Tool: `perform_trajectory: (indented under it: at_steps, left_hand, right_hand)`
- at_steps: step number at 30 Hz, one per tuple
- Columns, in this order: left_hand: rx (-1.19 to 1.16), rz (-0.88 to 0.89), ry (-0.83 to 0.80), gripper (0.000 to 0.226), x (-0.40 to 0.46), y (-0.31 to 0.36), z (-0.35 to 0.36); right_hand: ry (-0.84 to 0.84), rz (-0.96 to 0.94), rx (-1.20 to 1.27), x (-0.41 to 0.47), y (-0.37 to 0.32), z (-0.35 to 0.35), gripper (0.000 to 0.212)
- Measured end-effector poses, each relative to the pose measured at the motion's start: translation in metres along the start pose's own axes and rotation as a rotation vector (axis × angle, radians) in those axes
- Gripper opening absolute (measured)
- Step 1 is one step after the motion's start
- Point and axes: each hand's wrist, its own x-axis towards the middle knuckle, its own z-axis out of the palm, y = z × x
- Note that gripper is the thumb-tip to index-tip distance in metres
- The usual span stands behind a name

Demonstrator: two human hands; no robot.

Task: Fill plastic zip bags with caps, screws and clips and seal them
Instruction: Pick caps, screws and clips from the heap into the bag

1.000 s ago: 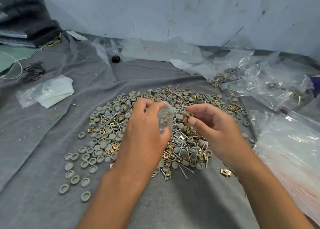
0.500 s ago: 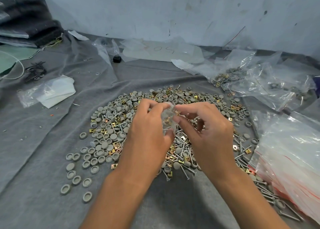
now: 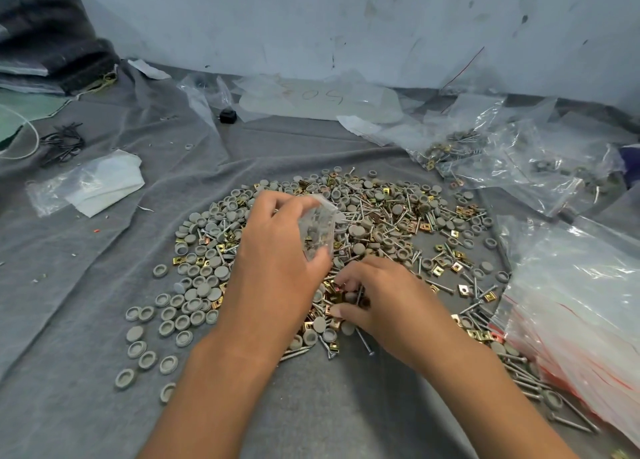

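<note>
- Clear bag (image 3: 318, 231), part-filled and unsealed, is pinched in the left hand (image 3: 277, 261) at frame centre.
- Right hand (image 3: 377, 299) curls into the pile (image 3: 381, 223), picking parts.
- Filled bags (image 3: 485, 146) upper right; plenty left.

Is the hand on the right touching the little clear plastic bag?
Apart. The head view shows the right hand down in the pile of parts, below the small clear plastic zip bag that the left hand holds.

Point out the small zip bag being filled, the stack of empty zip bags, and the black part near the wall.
small zip bag (image 3: 318, 231): head view, clear side panel.
stack of empty zip bags (image 3: 581, 306): head view, top sheet.
black part (image 3: 228, 115): head view, its top.
</note>
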Motion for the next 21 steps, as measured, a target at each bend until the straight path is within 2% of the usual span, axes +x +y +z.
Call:
perform_trajectory:
  at_steps: [2,5,8,11,13,16,21]
  left_hand:
    - [0.012,0.006,-0.001,0.051,-0.001,0.0,0.0]
    - [0.01,0.01,-0.004,0.051,-0.001,0.001,0.0]
    - [-0.004,0.007,-0.002,0.051,-0.002,0.001,-0.001]
    - [-0.015,0.006,0.003,0.051,-0.002,0.001,-0.001]
    - [-0.011,0.007,-0.007,0.052,-0.002,0.002,-0.001]
    - [-0.012,0.005,-0.028,0.053,-0.003,0.004,-0.001]
    - [-0.002,0.017,-0.058,0.054,-0.005,0.009,0.0]
  right_hand:
    - [0.041,-0.022,-0.081,0.001,-0.004,0.003,0.031]
    - [0.094,-0.06,-0.089,0.0,-0.008,0.002,0.014]
    - [0.083,-0.038,0.014,0.0,-0.004,0.003,0.004]
    - [0.078,0.01,0.185,0.004,0.0,0.0,0.005]
    - [0.167,0.033,0.361,0.003,0.001,-0.007,0.011]
    - [0.32,-0.009,0.549,0.0,-0.002,-0.021,0.006]
    - [0.557,-0.157,0.574,0.003,-0.016,-0.03,0.007]
